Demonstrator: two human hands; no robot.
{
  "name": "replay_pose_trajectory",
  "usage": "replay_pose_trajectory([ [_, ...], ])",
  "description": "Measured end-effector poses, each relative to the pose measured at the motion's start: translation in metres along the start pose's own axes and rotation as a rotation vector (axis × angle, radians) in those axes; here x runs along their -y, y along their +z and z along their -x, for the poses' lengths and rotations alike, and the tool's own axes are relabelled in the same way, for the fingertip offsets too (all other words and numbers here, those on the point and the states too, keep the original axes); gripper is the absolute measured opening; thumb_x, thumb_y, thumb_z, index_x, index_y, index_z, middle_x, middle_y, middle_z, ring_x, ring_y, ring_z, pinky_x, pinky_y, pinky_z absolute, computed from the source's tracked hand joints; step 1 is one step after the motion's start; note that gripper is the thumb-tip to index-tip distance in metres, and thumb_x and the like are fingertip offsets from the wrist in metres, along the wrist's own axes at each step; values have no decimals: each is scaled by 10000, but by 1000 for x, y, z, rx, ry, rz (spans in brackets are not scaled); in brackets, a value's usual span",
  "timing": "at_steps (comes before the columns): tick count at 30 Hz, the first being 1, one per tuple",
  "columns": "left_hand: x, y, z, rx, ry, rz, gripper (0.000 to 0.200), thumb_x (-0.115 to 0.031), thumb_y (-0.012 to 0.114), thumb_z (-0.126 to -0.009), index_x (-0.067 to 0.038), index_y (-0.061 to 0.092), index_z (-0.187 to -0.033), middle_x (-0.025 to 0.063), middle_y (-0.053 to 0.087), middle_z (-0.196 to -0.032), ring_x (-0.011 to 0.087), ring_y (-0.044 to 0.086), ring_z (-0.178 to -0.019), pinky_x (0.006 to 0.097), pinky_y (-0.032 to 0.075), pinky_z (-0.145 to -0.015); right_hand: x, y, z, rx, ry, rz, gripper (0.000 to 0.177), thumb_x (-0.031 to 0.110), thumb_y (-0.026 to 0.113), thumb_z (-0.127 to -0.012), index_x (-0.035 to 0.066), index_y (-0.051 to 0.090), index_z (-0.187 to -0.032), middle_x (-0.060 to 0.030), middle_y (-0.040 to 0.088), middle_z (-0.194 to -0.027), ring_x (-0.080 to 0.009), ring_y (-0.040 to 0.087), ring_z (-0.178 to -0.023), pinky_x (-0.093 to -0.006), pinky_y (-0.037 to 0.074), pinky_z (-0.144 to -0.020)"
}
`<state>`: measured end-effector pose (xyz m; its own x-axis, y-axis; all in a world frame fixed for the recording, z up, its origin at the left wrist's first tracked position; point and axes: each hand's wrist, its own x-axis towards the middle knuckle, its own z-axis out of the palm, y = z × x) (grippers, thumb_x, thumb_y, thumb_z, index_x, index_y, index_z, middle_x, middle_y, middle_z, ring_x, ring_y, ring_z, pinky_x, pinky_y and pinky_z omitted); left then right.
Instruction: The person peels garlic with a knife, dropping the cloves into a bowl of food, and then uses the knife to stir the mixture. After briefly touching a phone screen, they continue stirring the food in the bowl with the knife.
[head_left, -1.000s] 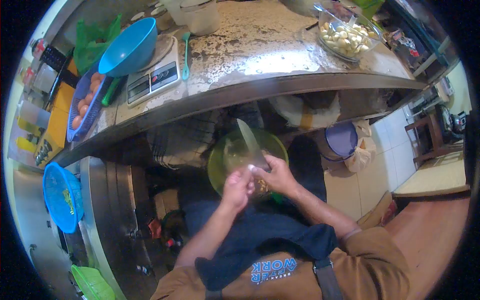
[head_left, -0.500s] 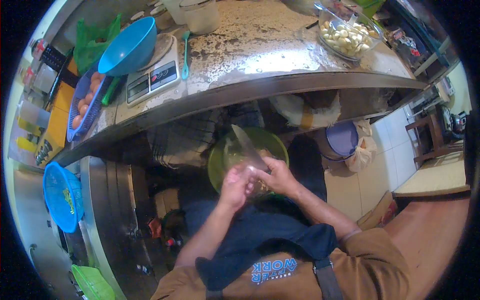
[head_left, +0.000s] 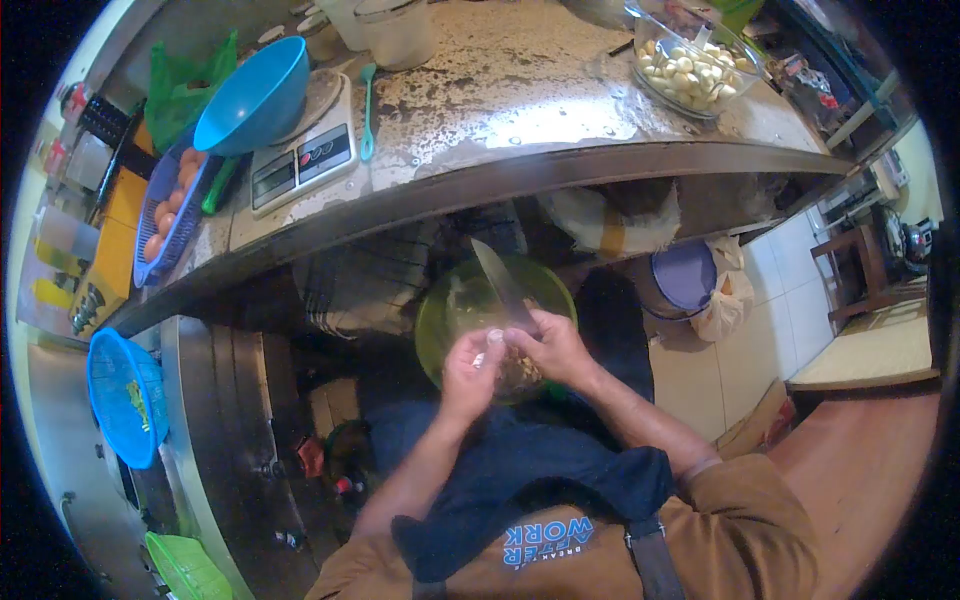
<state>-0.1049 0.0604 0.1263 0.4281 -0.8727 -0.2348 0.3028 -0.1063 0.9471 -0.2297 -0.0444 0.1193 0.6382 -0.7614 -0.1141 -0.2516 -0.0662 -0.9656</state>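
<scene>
Over a green basin [head_left: 432,345], both hands meet close together. My right hand [head_left: 556,348] is closed round a knife [head_left: 493,272], whose blade points up and away from me. In the fingers of my left hand [head_left: 468,372] is a small whitish garlic clove [head_left: 496,337], held right beside the thumb of my right hand. Pale scraps show inside the basin below, partly hidden by the hands. On the counter, a clear bowl [head_left: 648,97] holds many peeled garlic cloves [head_left: 690,78].
Along the counter [head_left: 480,100] stand a kitchen scale [head_left: 303,170], a tilted blue bowl [head_left: 255,97], a teal spoon [head_left: 367,115] and a purple basket [head_left: 150,262] of eggs. A blue colander [head_left: 110,370] is at left. A purple-lidded bucket [head_left: 684,277] stands on the floor at right.
The knife blade has swung slightly upright and shifted right. My left fingers have turned, so the pale clove shows more clearly at their tips. Both hands stay over the basin.
</scene>
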Motion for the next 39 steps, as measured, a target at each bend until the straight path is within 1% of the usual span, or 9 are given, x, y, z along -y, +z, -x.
replay_pose_trajectory([
  [9,-8,-8,-8,98,-22,-183,262,-198,650,-873,-27,612,-1069,0,629,-892,40,545,-688,185,428,-569,29,-7,2,18,-283,79,233,163,673,-835,-7,629,-988,-46,600,-771,-104,535,-712,-267,457,-641],
  [14,-21,8,-4,-30,-125,2,267,-163,652,-869,-32,615,-1099,14,637,-951,31,532,-682,178,420,-561,29,1,-1,4,-30,-85,259,208,641,-857,15,615,-1027,-67,649,-871,-135,595,-776,-299,487,-707],
  [16,-12,10,-4,-65,-77,171,260,-169,646,-876,0,626,-1073,31,639,-966,81,577,-871,221,469,-763,16,9,-2,12,26,-224,260,205,633,-865,15,605,-1040,-53,644,-885,-126,588,-791,-293,486,-715],
  [21,-7,13,-5,-88,-29,174,256,-152,636,-882,4,619,-1084,24,637,-967,73,571,-857,214,466,-768,14,13,0,36,159,-420,252,199,622,-875,18,594,-1048,-31,634,-915,-105,578,-834,-277,485,-738],
  [26,-12,9,-8,-115,14,65,258,-113,589,-901,11,592,-1127,20,635,-963,63,565,-844,209,463,-769,9,14,-2,27,14,-332,252,188,614,-883,12,593,-1061,-35,635,-930,-102,574,-855,-283,483,-753],
  [28,-12,3,-10,-128,102,25,241,-152,582,-909,-28,599,-1114,-28,617,-876,10,473,-631,160,392,-548,22,7,-1,16,10,-259,249,174,607,-882,12,588,-1071,-54,641,-924,-130,589,-848,-289,483,-759],
  [30,-13,-5,-13,-123,115,-63,253,-151,581,-909,-25,588,-1128,-22,616,-872,15,487,-651,163,402,-564,34,-2,-1,2,8,-187,247,159,601,-881,12,584,-1080,-73,646,-919,-158,604,-842,-295,482,-765],
  [32,-11,-10,-16,-115,127,-150,266,-151,579,-909,-23,577,-1142,-17,614,-868,21,502,-670,167,413,-580,42,-10,-3,-119,-376,147,243,128,585,-872,6,581,-1082,-136,639,-931,-245,625,-834,-316,483,-758],
  [39,-17,-3,-18,-108,122,-64,274,-105,639,-863,-8,565,-1109,12,617,-857,46,539,-691,189,439,-589,69,-13,2,-52,-175,108,229,101,570,-860,-12,594,-1057,-179,611,-940,-285,619,-833,-339,489,-709],
])
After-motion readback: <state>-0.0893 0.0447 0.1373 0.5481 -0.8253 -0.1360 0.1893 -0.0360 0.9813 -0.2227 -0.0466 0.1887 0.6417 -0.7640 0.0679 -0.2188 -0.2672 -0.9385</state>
